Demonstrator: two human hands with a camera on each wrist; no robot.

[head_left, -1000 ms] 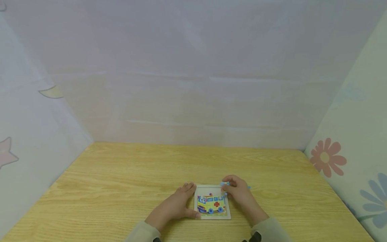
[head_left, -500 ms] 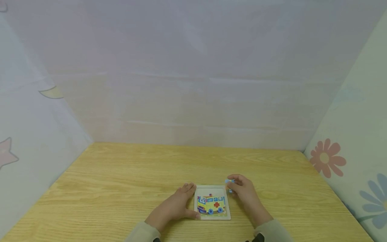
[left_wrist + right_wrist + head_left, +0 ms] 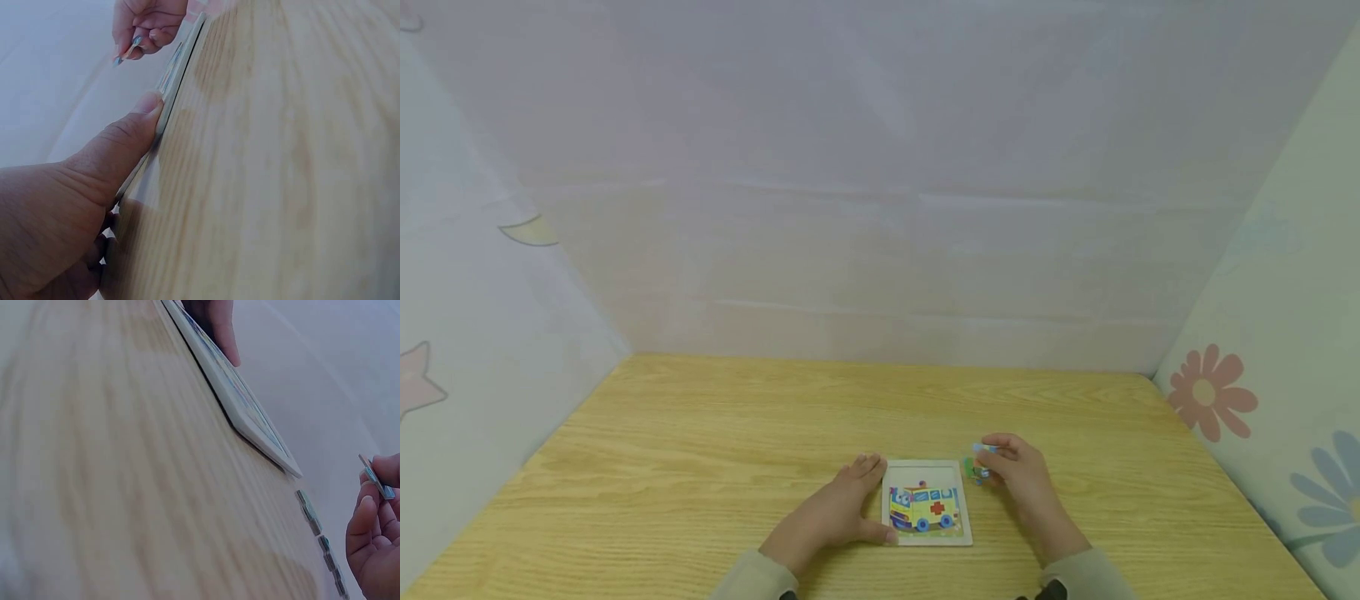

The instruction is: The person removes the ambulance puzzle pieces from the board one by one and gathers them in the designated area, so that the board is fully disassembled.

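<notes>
A pale puzzle tray (image 3: 966, 500) lies on the table, its lower part filled with a yellow ambulance picture (image 3: 934, 508). My left hand (image 3: 835, 508) rests along its left side, fingers extended at the far corner and thumb on the near one. Right of the tray, my right hand (image 3: 1018, 471) pinches a small puzzle piece (image 3: 377, 478) between thumb and fingers, raised off the table. Beneath it lie loose puzzle pieces (image 3: 308, 511), one showing green in the head view; the hand partly hides them there. The left wrist view shows my left thumb (image 3: 134, 128) pressing the tray's edge.
The wooden table (image 3: 737, 433) spreads out around the tray. A pale cloth (image 3: 880, 250) hangs behind it, and printed cloths with a star and flowers (image 3: 1213, 390) stand at both sides.
My right hand has moved right, away from the tray's upper right corner, with the puzzle piece in its fingers. Loose pieces now show beside it. My left hand stays still.
</notes>
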